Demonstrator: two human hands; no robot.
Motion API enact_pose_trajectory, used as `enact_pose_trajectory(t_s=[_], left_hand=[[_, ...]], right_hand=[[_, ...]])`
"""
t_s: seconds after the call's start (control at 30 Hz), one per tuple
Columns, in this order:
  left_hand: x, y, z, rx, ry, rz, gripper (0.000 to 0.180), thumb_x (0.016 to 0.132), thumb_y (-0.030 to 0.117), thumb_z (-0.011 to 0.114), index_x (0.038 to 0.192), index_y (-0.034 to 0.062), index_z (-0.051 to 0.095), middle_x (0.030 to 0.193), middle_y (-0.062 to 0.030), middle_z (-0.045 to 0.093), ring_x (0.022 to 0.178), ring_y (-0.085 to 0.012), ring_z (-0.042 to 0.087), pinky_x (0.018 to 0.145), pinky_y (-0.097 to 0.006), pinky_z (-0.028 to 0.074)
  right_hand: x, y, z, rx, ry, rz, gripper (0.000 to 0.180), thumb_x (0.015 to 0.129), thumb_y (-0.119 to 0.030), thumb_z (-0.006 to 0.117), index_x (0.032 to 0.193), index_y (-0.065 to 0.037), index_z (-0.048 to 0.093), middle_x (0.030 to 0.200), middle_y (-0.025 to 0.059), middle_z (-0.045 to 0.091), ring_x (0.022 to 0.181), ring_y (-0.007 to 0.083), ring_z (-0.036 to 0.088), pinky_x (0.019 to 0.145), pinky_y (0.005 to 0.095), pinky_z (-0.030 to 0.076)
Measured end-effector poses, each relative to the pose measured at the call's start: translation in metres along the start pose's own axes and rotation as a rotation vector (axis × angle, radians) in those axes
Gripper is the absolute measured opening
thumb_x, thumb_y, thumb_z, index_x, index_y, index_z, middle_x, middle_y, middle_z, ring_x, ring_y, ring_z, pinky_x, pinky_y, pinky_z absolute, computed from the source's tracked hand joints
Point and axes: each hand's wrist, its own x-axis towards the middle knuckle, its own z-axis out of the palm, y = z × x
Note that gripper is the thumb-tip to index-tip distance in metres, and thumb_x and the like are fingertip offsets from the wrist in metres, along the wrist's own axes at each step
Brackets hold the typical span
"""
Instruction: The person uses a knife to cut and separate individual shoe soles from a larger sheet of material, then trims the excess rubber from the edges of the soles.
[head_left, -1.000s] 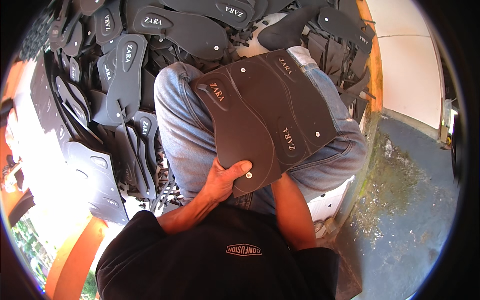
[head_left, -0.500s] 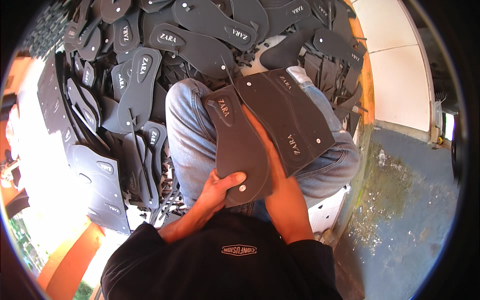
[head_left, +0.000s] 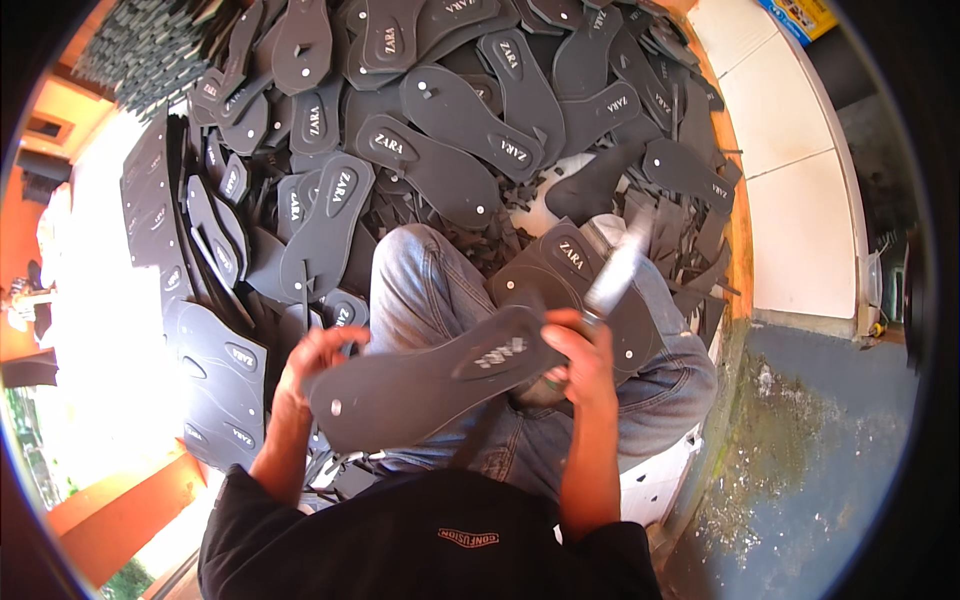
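One dark sole (head_left: 430, 385) is cut free, clenched by left hand (head_left: 318, 362) — right hand (head_left: 580, 360) grips a blurred knife (head_left: 615, 275) — the sheet (head_left: 580, 290) on the lap remains

The dark grey foam-like sandal sole (head_left: 430, 385) looked matt and smooth, with a small pale dot near its left end. The faded blue denim jeans (head_left: 425, 290) beneath that sole showed coarse woven cloth. The heap of matching matt grey soles (head_left: 450, 150) beyond the sole lay dull. The blue-grey concrete floor (head_left: 810, 450) right of it looked rough and stained.
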Motion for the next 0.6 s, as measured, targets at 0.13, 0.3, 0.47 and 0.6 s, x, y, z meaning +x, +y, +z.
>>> enact_pose_trajectory(t_s=[0.13,0.3,0.47,0.6], left_hand=[[0.077,-0.021,0.063,-0.125,0.039,0.531,0.087,0.08,0.063,0.054,0.137,0.0009,0.034,0.134,-0.0179,0.045,0.124,-0.0317,0.042,0.105,-0.047,0.031],[0.128,-0.035,0.073,0.409,0.631,0.457,0.043,0.08,0.028,0.067,0.112,0.0009,0.058,0.099,-0.0088,0.064,0.088,-0.0183,0.062,0.078,-0.031,0.05],[0.134,-0.046,0.1,0.568,0.322,-0.033,0.02,0.082,0.013,0.066,0.098,0.0016,0.062,0.084,-0.0062,0.066,0.069,-0.0134,0.063,0.064,-0.025,0.052],[0.129,-0.069,0.107,0.562,0.368,-0.204,0.027,0.084,0.021,0.067,0.099,-0.0012,0.064,0.083,-0.0076,0.067,0.069,-0.0122,0.064,0.062,-0.023,0.051]], right_hand=[[-0.044,0.019,-0.025,-0.036,0.231,-0.081,0.009,0.081,-0.008,0.062,0.083,0.0,0.059,0.058,0.0016,0.052,0.042,0.005,0.041,0.038,0.0223,0.031],[-0.093,0.061,-0.036,-0.273,0.109,-0.017,0.021,0.087,-0.019,0.063,0.077,-0.002,0.057,0.057,-0.0048,0.048,0.046,0.0031,0.038,0.042,0.0216,0.031],[-0.104,0.051,-0.052,-0.842,0.326,-0.147,0.033,0.085,-0.027,0.065,0.067,-0.002,0.053,0.047,0.0082,0.046,0.042,0.0197,0.049,0.043,0.032,0.037],[-0.094,0.049,-0.036,-1.041,0.309,-0.13,0.037,0.084,-0.032,0.066,0.065,-0.003,0.051,0.047,0.0124,0.05,0.046,0.0344,0.054,0.045,0.0404,0.04]])
